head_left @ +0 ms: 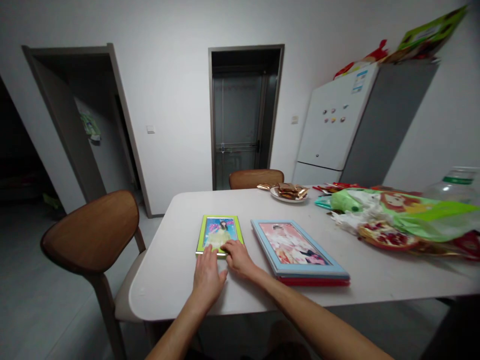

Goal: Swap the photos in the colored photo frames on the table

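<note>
Resting on the near edge of the green picture frame (219,234), both hands lie flat and released, grasping nothing: the left hand (207,276) has its fingertips at the near left corner of the frame and its palm on the white table (168,280), and the right hand (238,258) covers the near right corner. This green frame lies flat near the left part of the table, picture side up, with its long axis running from near to far, and the figure in the picture stands upright toward the far side. Just beside it on the right, not touching, a blue picture frame (296,247) lies on top of a red one (315,282), turned a little so its long axis goes from far left to near right. Farther away, a white plate (288,196) holds a small pile of gold-wrapped snacks (290,190). On the right, a green plastic bag (405,212) lies open; what it holds is possibly fruit, but the view is too blurred to be sure. A wooden chair (93,232) stands at the left of the table.
</note>
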Action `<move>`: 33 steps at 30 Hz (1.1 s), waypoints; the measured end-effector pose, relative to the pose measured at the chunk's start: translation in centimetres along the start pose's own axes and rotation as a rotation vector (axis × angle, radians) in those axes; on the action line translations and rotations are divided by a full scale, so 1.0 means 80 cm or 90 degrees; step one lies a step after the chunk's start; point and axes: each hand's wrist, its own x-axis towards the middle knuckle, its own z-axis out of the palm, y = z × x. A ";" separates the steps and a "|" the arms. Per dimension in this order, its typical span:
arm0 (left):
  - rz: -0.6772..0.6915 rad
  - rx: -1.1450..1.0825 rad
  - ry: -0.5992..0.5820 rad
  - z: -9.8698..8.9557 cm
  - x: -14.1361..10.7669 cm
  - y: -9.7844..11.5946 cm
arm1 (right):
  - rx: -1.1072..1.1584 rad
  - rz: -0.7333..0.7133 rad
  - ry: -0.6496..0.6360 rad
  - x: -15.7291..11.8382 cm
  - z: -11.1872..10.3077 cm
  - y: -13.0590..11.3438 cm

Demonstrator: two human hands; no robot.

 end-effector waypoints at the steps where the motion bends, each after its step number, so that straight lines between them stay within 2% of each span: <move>1: 0.011 0.009 -0.014 0.001 -0.008 0.000 | 0.025 -0.007 0.011 -0.017 0.001 -0.001; 3: 0.054 0.034 -0.052 0.005 -0.028 0.003 | 0.163 -0.022 0.057 -0.052 -0.001 -0.005; 5: 0.116 0.066 -0.082 0.011 -0.051 0.010 | 0.342 -0.004 0.065 -0.082 -0.012 -0.012; 8: 0.163 0.103 -0.061 0.017 -0.081 0.023 | 0.498 0.064 0.090 -0.106 -0.035 -0.020; 13: 0.202 0.142 0.013 0.008 -0.094 0.036 | 0.514 0.102 0.168 -0.109 -0.069 -0.015; 15: 0.230 0.130 0.050 -0.004 -0.090 0.036 | 0.499 0.119 0.230 -0.107 -0.078 -0.008; 18: 0.254 0.062 0.147 -0.031 -0.079 0.037 | 0.481 0.149 0.328 -0.100 -0.084 -0.004; 19: 0.246 0.024 0.180 -0.040 -0.076 0.038 | 0.482 0.149 0.333 -0.097 -0.084 -0.006; 21: 0.203 -0.073 0.237 -0.057 -0.070 0.041 | 0.487 0.125 0.287 -0.090 -0.077 -0.015; 24: 0.082 -0.243 0.259 -0.072 -0.069 0.043 | 0.469 0.070 0.184 -0.080 -0.058 -0.039; 28: -0.056 -0.413 0.221 -0.074 -0.080 0.035 | 0.406 0.020 0.091 -0.073 -0.036 -0.061; 31: -0.120 -0.478 0.230 -0.069 -0.087 0.015 | 0.330 0.014 0.031 -0.074 -0.029 -0.061; 33: -0.168 -0.496 0.218 -0.064 -0.092 -0.004 | 0.269 0.010 0.031 -0.075 -0.028 -0.057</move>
